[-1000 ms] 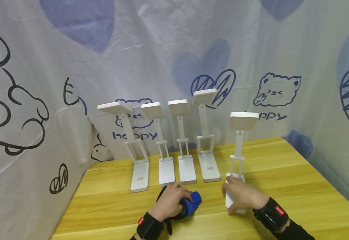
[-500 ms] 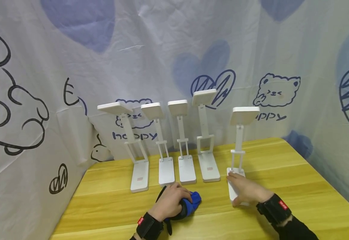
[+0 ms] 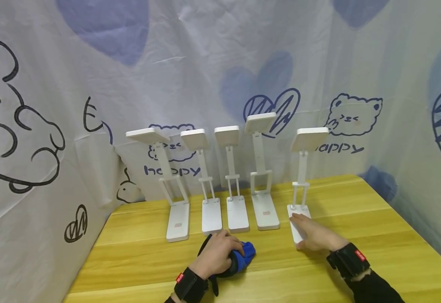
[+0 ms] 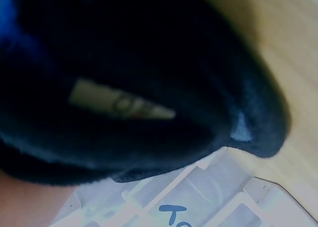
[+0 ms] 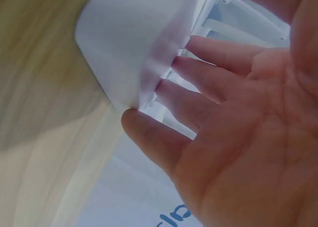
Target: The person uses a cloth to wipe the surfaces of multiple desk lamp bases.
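Under my left hand (image 3: 214, 254) is a bunched blue-and-black fabric item (image 3: 248, 251). My fingers curl over it on the table. Dark fabric with a pale label (image 4: 114, 100) fills most of the left wrist view. To the right, my right hand (image 3: 313, 233) lies over the base of a white folding desk lamp (image 3: 302, 168), which stands upright with its head tilted. The right wrist view shows fairly straight fingers (image 5: 208, 95) with their tips at the edge of the white base (image 5: 119, 43).
Several similar white desk lamps stand in a row along the back, including a far left lamp (image 3: 178, 221) and a taller lamp (image 3: 265, 212) nearest the held-apart one. The wood-grain table (image 3: 129, 256) meets a printed curtain (image 3: 190, 84) behind and at both sides.
My right hand and the lamp under it have moved farther back, toward the row's line. The left hand stays on the fabric item. The head view has shifted slightly.
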Demonstrator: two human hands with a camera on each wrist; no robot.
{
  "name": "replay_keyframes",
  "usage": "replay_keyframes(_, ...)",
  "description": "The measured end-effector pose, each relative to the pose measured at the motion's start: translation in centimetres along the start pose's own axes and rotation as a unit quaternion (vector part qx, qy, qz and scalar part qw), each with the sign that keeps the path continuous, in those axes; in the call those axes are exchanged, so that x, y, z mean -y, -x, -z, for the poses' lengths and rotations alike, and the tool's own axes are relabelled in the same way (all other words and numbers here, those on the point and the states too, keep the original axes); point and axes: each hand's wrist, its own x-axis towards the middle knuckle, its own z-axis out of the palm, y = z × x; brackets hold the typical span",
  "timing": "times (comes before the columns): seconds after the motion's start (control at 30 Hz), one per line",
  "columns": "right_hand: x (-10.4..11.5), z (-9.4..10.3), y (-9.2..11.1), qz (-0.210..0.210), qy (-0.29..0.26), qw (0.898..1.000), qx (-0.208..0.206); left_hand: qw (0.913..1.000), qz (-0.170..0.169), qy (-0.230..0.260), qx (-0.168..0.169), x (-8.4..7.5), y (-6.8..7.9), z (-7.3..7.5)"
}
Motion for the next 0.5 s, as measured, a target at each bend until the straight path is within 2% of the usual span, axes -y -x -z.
replay_keyframes(0.33,-1.2,0.1,-0.8,-0.010,-0.030,0.999,-0.019,1.0000,-0.003,0.008,-0.002,0.0,-0.1,-0.2)
replay_keyframes(0.5,-1.6,0.4,-1.2,0.008,-0.023,1.000,-0.014,1.0000,-0.006,0.001,-0.007,0.1,-0.1,-0.2)
